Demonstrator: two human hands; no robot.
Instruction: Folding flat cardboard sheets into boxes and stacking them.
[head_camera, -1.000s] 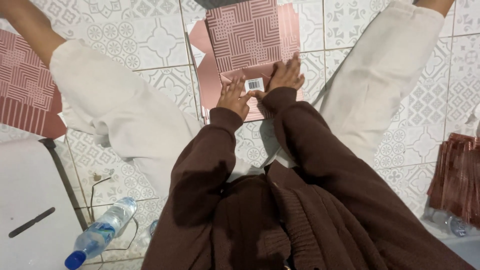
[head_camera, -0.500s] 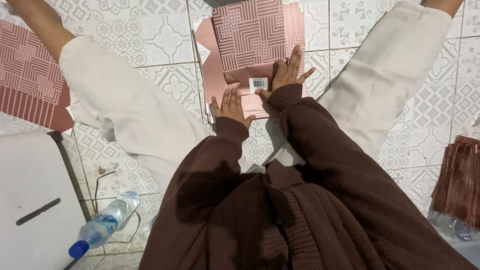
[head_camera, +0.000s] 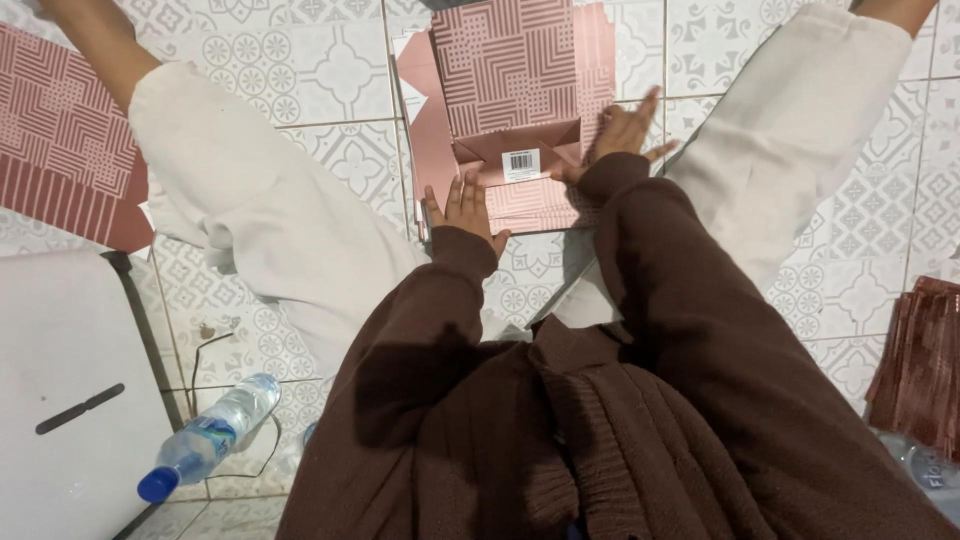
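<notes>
A flat pink patterned cardboard box (head_camera: 510, 70) lies on the tiled floor between my spread legs, with a plain pink flap bearing a white barcode sticker (head_camera: 521, 161) folded over its near part. My left hand (head_camera: 462, 209) presses flat on the box's near left corner, fingers together. My right hand (head_camera: 624, 138) lies flat on the box's right edge, fingers spread, just right of the folded flap. Neither hand grips anything. Brown sweater sleeves cover both arms.
Another flat pink patterned sheet (head_camera: 60, 130) lies at the far left. A stack of pink sheets (head_camera: 920, 350) sits at the right edge. A plastic water bottle with a blue cap (head_camera: 205, 438) and a thin cable lie near left, beside a white board (head_camera: 60, 400).
My right hand slid from the flap by the barcode sticker out to the box's right edge. My left hand moved down to the near left corner and stays there.
</notes>
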